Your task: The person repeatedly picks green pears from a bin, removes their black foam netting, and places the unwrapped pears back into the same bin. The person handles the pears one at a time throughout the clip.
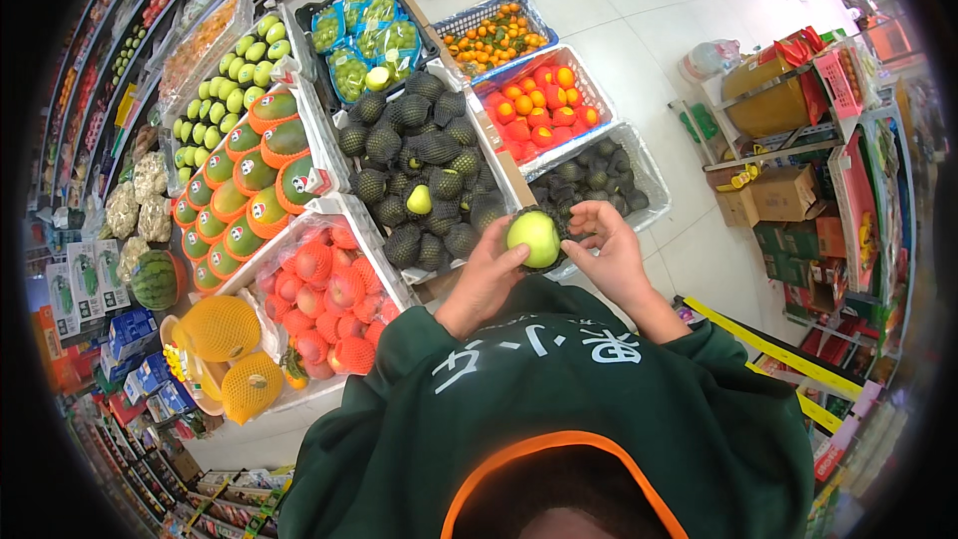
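Note:
My left hand [486,269] grips a pale green round fruit [533,239] that sits partly in a black foam net. At the net's right edge are the thumb and fingers of my right hand [606,247], which seem to pinch it. Just left of the hands, a crate holds many fruits in black foam nets [441,157], with a bare green fruit [419,200] lying on top. Behind my right hand stands a plastic-lined basket [655,187] of more black-netted fruits.
Red-netted fruits [329,292], mangoes in orange nets [254,168] and bagged grapes [374,22] lie to the left. Baskets of small oranges [498,37] and red-wrapped orange fruits [539,105] stand ahead. A loaded shelf rack [786,142] is on the right, across the tiled floor [629,37].

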`<action>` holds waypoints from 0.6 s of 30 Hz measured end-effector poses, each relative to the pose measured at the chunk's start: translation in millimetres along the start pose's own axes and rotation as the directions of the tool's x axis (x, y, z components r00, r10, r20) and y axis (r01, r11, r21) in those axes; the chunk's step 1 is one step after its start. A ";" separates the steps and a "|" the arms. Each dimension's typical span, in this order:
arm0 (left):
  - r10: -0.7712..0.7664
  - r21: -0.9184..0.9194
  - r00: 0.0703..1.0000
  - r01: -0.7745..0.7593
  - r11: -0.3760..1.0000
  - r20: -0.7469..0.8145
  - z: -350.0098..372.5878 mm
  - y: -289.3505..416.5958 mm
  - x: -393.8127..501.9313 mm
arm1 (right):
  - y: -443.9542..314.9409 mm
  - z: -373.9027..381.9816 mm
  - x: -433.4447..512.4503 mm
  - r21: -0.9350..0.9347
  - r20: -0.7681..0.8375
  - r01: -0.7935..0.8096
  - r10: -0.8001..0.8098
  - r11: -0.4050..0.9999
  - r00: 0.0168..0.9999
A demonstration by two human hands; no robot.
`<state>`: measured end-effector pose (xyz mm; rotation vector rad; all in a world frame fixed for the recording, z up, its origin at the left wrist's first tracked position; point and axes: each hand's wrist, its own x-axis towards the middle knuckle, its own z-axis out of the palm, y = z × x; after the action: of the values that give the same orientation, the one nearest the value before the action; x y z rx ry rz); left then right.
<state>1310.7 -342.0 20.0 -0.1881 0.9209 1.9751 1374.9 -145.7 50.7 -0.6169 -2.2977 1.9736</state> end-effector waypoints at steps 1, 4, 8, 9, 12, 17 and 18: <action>-0.001 -0.010 1.000 0.001 1.000 0.007 -0.9 -0.3 0.4 | 3.4 2.7 -0.4 -0.081 -0.026 0.021 -0.023 0.997 0.999; 0.017 0.015 1.000 -0.017 1.000 0.013 -4.0 -0.8 1.8 | 8.1 8.8 2.4 -0.258 -0.024 -0.004 -0.003 0.966 1.000; -0.008 -0.028 1.000 0.008 1.000 0.001 -10.1 -2.9 2.2 | 4.8 5.9 13.7 -0.130 0.061 -0.109 0.117 0.986 0.991; -0.029 -0.080 1.000 0.028 0.996 -0.004 -11.9 -4.1 2.1 | 4.0 4.2 16.4 -0.065 0.098 -0.194 0.200 0.979 0.975; -0.037 -0.169 0.999 0.036 0.985 -0.008 -18.4 -6.8 3.8 | 3.2 -2.9 19.6 0.374 0.142 -0.391 0.365 0.841 0.920; -0.036 -0.169 0.999 0.032 0.985 -0.019 -28.8 -10.0 6.9 | 11.5 4.6 16.1 0.063 0.186 -0.162 0.148 0.985 0.971; -0.038 -0.172 0.999 0.037 0.984 -0.001 -30.2 -10.3 7.8 | 13.2 6.8 15.8 -0.024 0.209 -0.169 0.171 0.985 0.963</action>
<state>1307.8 -353.8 -10.5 -0.3054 0.7438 2.0197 1361.9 -145.5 33.4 -0.6555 -2.4462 2.2084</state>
